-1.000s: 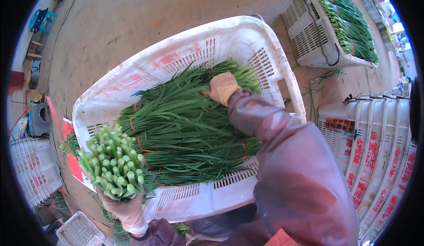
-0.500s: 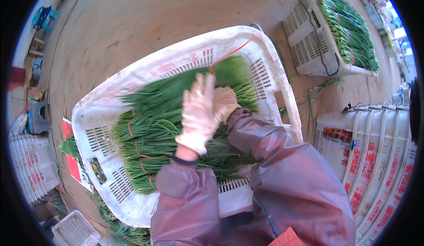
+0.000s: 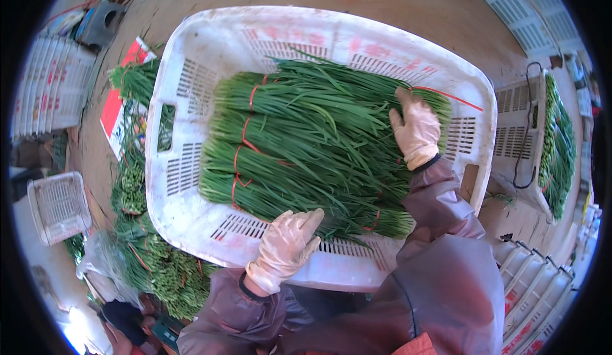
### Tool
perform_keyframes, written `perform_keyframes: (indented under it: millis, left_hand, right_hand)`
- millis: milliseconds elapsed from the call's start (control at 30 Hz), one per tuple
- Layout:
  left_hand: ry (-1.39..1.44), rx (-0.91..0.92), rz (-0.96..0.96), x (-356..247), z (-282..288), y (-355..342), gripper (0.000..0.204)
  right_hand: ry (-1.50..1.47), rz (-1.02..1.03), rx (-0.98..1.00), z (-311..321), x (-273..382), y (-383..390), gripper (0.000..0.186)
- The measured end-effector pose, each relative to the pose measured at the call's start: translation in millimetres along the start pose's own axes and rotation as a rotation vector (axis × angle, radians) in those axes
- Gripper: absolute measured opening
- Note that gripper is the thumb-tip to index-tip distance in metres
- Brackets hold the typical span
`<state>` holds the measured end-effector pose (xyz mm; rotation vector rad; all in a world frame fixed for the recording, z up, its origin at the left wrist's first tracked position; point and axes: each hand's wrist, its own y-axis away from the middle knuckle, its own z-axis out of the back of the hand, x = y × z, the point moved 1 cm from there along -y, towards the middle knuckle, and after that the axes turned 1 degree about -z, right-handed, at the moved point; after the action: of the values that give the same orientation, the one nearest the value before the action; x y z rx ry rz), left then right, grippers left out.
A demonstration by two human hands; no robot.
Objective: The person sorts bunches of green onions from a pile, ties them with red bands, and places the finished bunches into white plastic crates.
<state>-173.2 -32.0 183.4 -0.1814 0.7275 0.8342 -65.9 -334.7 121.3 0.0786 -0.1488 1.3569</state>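
Several tied bundles of green chives lie side by side in a white plastic crate, filling its middle and leaving bare slotted floor along the left wall and the near rim. Thin red bands cinch the long, flat, glossy stalks near their left ends. The crate is rounded at the corners, with vented walls and a smooth, thick rim.

Both hands wear thin, pale, wrinkled gloves. The left hand lies flat with fingers spread on the near edge of the pile, just inside the near rim. The right hand presses open-palmed on the bundles' right end, close to the right wall. Neither pinches anything.

Loose bunches of greens crowd the ground just left of the crate. A second white crate holding greens stands near on the right.
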Motion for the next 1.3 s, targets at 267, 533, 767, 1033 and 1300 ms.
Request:
perform_keyframes:
  millis: [267,533,767,1033,1300]
  left_hand:
    - [-0.052,-0.196,0.099,6.7,15.4,32.5,0.051]
    - [-0.15,-0.386,0.565,67.6,29.1,95.3,0.045]
    - [-0.259,-0.575,0.464,62.2,31.9,85.3,0.042]
    - [-0.251,-0.505,0.496,57.0,33.0,68.5,0.044]
    - [-0.218,-0.559,0.55,56.8,27.9,72.7,0.038]
  right_hand:
    - [0.221,0.022,-0.133,-64.1,-24.4,-1.8,0.065]
    - [0.061,0.087,0.061,-16.0,34.7,-23.1,0.038]
    - [-0.049,0.571,0.18,-77.7,213.0,-71.9,0.072]
    - [-0.061,0.346,0.331,-140.9,212.9,-100.0,0.068]
    - [0.048,0.382,0.334,-150.5,231.9,-97.6,0.075]
